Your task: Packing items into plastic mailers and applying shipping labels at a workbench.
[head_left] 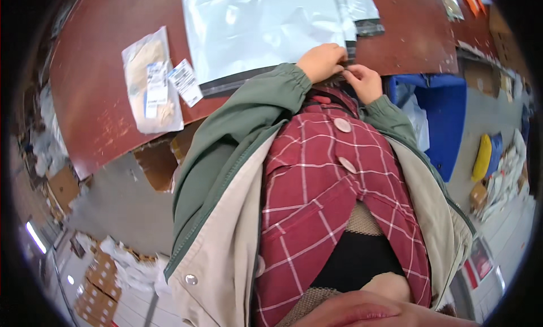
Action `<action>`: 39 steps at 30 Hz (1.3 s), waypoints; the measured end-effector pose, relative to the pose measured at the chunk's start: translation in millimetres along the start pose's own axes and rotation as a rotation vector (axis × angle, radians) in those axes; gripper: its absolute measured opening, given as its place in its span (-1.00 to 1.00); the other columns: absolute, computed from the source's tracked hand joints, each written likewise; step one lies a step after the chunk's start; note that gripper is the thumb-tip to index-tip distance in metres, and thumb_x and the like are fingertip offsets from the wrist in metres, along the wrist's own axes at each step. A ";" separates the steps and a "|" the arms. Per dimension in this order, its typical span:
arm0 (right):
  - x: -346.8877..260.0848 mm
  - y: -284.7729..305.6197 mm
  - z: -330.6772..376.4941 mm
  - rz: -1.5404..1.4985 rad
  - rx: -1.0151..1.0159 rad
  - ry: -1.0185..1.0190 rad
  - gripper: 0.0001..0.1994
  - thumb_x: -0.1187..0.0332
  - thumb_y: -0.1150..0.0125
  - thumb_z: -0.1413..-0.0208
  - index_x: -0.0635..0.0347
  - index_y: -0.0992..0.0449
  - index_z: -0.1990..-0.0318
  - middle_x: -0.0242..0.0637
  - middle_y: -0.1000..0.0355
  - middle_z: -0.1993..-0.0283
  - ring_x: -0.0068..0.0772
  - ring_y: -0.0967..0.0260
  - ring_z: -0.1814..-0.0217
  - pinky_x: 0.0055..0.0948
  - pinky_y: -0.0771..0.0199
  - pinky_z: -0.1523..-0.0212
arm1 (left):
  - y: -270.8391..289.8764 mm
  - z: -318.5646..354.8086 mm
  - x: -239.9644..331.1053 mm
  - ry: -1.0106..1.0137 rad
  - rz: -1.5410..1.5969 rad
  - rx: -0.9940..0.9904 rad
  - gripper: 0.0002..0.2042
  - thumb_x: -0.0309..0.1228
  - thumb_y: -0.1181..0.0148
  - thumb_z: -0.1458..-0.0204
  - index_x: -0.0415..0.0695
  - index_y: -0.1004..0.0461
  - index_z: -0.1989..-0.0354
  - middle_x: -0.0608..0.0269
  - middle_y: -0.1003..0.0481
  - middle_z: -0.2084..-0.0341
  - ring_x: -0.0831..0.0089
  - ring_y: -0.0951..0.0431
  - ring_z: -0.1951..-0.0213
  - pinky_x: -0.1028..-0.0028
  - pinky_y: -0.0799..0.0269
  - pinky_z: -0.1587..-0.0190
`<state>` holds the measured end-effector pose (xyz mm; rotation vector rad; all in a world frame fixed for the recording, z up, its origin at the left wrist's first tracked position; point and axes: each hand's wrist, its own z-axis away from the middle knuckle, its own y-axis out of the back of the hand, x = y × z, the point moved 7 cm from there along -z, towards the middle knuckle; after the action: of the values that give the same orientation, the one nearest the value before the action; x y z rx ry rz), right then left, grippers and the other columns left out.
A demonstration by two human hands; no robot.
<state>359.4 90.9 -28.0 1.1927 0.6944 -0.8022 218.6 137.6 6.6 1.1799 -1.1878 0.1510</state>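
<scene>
The grey poly mailer bag (254, 27) lies flat on the surface, looks light, floppy and slick, so both hands' grip, left hand (321, 61) and right hand (365, 82), pinches tight on its near corner edge.

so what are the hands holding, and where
Both hands, left and right, pinch the grey mailing bag at its near edge, on the dark strip.

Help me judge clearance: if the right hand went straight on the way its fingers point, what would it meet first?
The right hand points toward the left hand, so it would likely meet those fingers at the grey mailer bag's dark edge strip; they look nearly touching.
</scene>
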 end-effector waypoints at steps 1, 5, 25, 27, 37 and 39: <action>-5.8 0.8 1.4 0.004 0.024 0.016 -0.78 0.35 -0.24 0.00 0.30 -0.55 0.23 -0.20 -0.54 0.39 -0.51 -0.48 0.39 -0.54 -0.44 0.33 | 1.8 -0.3 2.5 -0.013 0.000 0.020 -0.84 -0.41 -0.19 0.12 -0.10 -0.43 0.34 0.17 -0.43 0.41 0.17 -0.46 0.29 0.28 -0.38 0.22; 0.2 7.7 4.7 0.030 0.076 0.046 -0.76 0.30 -0.12 -0.06 0.29 -0.56 0.23 -0.14 -0.54 0.38 -0.43 -0.50 0.36 -0.48 -0.45 0.33 | -4.7 -3.8 14.4 -0.173 -0.106 0.063 -0.86 -0.40 -0.22 0.17 -0.09 -0.43 0.41 0.18 -0.41 0.45 0.18 -0.43 0.34 0.27 -0.35 0.27; -9.0 39.5 -89.8 -0.223 0.021 0.169 -0.64 0.50 -0.01 -0.15 0.13 -0.37 -0.13 -0.22 -0.49 0.12 -0.54 -0.39 0.13 -0.53 -0.36 0.11 | -18.3 548.6 -131.6 1.324 -0.259 -0.306 -0.73 -0.20 -0.19 0.04 -0.07 -0.41 0.25 -0.09 -0.51 0.28 -0.03 -0.49 0.17 0.10 -0.41 0.17; -25.5 51.0 -89.7 -0.025 -0.001 0.361 -0.60 0.56 0.02 -0.13 0.04 -0.37 -0.14 -0.21 -0.48 0.12 -0.46 -0.40 0.14 -0.50 -0.36 0.10 | -22.2 538.5 -133.6 1.389 -0.346 -0.438 -0.76 -0.20 -0.18 0.04 -0.06 -0.46 0.27 0.01 -0.48 0.15 0.06 -0.46 0.08 0.14 -0.38 0.09; -67.6 34.4 -101.2 0.708 -0.204 1.059 -0.59 0.54 0.08 0.03 -0.03 -0.53 0.03 -0.27 -0.41 -0.03 -0.22 -0.26 -0.17 -0.24 -0.17 -0.21 | 155.1 188.6 -70.8 0.342 -0.391 0.283 -0.62 -0.61 0.13 -0.02 -0.07 -0.39 -0.03 0.09 -0.46 0.08 0.14 -0.44 0.02 0.30 -0.35 -0.01; -34.1 42.1 -133.7 0.406 -0.302 0.703 -0.66 0.54 0.06 -0.03 0.20 -0.48 0.02 -0.18 -0.44 0.01 -0.42 -0.34 -0.08 -0.36 -0.27 -0.12 | 155.8 179.0 -102.3 0.433 -0.298 0.181 -0.59 -0.63 0.16 -0.02 -0.05 -0.36 -0.07 0.09 -0.44 0.03 0.14 -0.43 -0.01 0.31 -0.35 -0.03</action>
<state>369.3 233.6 -9.2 1.2754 1.0520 0.0871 -39.0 116.5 7.2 1.3844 -0.6212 0.2768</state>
